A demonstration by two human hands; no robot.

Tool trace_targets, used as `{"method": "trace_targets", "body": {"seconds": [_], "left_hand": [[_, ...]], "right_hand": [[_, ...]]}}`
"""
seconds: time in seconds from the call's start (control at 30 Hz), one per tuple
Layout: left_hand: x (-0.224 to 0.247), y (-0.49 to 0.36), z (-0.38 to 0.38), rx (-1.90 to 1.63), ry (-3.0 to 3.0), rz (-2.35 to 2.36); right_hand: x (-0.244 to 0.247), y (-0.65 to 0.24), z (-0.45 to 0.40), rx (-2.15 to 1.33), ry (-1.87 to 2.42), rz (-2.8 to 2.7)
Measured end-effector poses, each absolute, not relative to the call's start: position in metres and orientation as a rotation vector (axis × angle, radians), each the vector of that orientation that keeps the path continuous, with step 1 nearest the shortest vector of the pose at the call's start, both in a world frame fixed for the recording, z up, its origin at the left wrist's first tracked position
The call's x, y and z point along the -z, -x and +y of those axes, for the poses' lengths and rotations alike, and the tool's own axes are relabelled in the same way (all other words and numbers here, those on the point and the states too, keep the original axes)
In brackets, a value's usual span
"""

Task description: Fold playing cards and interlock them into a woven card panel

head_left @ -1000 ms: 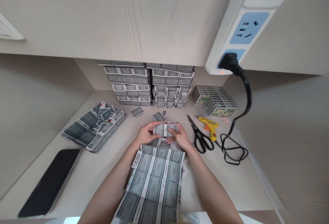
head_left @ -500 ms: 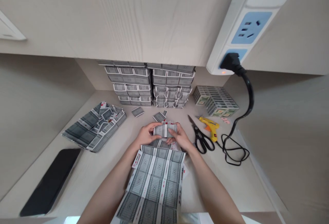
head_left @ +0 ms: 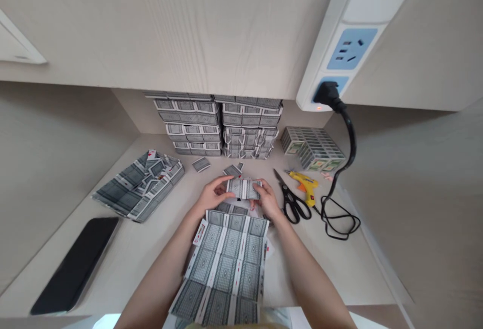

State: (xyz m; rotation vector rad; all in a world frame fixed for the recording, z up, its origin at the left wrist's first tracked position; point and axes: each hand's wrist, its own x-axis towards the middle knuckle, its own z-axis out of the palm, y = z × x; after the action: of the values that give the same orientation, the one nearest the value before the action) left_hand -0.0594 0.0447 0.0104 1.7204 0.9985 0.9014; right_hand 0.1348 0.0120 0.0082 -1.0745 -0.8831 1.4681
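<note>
Between my hands is a short strip of playing cards (head_left: 243, 189), grey patterned backs facing me, with a white band down its middle. My left hand (head_left: 214, 195) pinches the strip's left end between thumb and fingers. On the right end, my right hand (head_left: 267, 200) grips with the thumb over the front; its other fingers are partly hidden behind. Just below, a large panel of joined playing cards (head_left: 226, 263) lies between my forearms, its far edge bent up. More loose cards lie under my hands, largely covered.
A card tray (head_left: 145, 185) and black phone-like slab (head_left: 75, 266) lie left. Scissors (head_left: 292, 200) and a yellow glue gun (head_left: 306, 185) are right, near a cable. Stacked card blocks (head_left: 219, 122) and boxed decks (head_left: 313, 148) stand behind. A power strip (head_left: 339, 62) hangs above.
The card strip has risen slightly and spread a little wider between my hands. My right hand's fingers have shifted around its right end. The camera view has turned slightly right.
</note>
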Motion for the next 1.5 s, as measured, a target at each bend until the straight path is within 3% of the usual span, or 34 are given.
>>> {"method": "trace_targets", "body": {"seconds": [0.2,0.43,0.6,0.9,1.07,1.33,1.5], "left_hand": [[-0.041,0.078,0.046,-1.164,-1.684,1.099],[-0.082,0.071,0.013,-0.56,-1.954,0.84],[-0.077,0.071,-0.002,-0.371,-2.29,1.019],[-0.065,0.109,0.002,-0.551,-2.335,1.487],[-0.082,0.103,-0.02,-0.854,-2.434,1.718],[-0.076,0.055,-0.05,-0.569,-2.341,1.083],[-0.062,0.032,-0.041,-0.521,-2.3,1.102]], "right_hand": [[-0.009,-0.142,0.016,-1.426,0.977,-0.588],[-0.014,-0.149,0.014,-1.579,0.761,-0.509],[-0.01,-0.16,0.017,-1.535,0.792,-0.392],[-0.014,-0.166,0.016,-1.564,0.873,-0.468],[-0.021,-0.163,0.015,-1.575,0.988,-0.495],[-0.036,-0.17,0.015,-1.514,1.079,-0.896],[-0.045,-0.178,0.007,-1.525,1.091,-1.035]]}}
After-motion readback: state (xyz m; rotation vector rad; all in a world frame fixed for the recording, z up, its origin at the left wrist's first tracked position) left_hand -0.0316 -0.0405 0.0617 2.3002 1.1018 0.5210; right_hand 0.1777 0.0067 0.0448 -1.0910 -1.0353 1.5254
